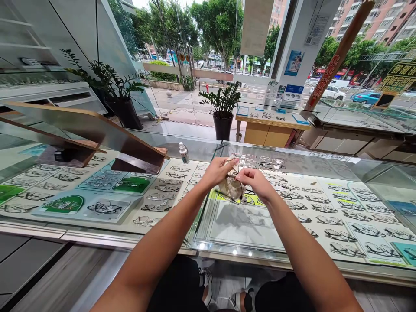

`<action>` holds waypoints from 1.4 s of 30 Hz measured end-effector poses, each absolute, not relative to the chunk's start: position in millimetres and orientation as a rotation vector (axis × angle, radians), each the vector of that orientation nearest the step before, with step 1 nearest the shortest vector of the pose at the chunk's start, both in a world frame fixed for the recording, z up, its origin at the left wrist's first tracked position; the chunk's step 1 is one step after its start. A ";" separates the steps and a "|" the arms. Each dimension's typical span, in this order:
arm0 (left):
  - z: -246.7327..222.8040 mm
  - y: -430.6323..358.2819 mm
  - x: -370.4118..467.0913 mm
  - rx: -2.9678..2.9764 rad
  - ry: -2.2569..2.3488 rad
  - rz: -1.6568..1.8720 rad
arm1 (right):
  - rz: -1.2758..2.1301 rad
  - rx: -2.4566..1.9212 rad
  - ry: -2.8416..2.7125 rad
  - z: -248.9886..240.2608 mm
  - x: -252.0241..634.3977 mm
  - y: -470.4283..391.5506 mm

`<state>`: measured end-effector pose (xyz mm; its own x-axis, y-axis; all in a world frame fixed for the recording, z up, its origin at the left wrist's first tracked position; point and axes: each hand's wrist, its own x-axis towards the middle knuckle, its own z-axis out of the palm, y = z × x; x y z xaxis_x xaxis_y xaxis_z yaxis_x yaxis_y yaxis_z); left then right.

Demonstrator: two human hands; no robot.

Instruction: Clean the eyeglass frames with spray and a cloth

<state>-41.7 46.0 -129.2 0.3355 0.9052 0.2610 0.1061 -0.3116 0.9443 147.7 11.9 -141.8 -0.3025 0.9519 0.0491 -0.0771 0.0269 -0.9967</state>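
Observation:
Above the glass counter my left hand (pixel 218 172) is closed around a pale beige cloth (pixel 223 187) and a pair of eyeglasses (pixel 239 194). Part of the cloth sticks up by the left thumb. My right hand (pixel 256 181) is closed in a pinch at the near side of the eyeglasses, its fingertips close to the left thumb. The dark-rimmed lenses hang below both hands, tilted. Whether the right fingertips also hold some cloth is hard to make out. A small white spray bottle (pixel 183 153) stands upright on the counter, left of my left hand.
Under the glass counter top (pixel 240 234) lie several rows of eyeglasses (pixel 340 235). Wood-edged mirrors or stands (pixel 136 138) rest on the counter at left. Potted plants (pixel 222 123) stand beyond it by the window. A wooden display table (pixel 271 130) holds more glasses.

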 end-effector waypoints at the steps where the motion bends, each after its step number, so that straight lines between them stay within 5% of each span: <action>1: -130.7 46.5 -40.6 1.658 0.944 1.110 | 1.446 -0.960 -1.378 -143.2 147.1 12.6; 13: -140.1 75.3 -60.9 1.147 0.706 1.115 | 1.315 -0.872 -1.255 -106.7 172.7 9.6; 19: -139.7 76.1 -62.8 1.138 0.619 1.088 | 0.779 -0.960 -1.584 -45.1 195.7 -24.5; 30: -126.0 72.5 -87.3 1.175 0.593 0.914 | -1.050 -0.730 -2.646 0.8 187.0 -66.5; 42: -118.7 46.6 -75.5 1.426 0.378 0.437 | -1.316 -0.349 -2.958 2.1 158.3 -61.8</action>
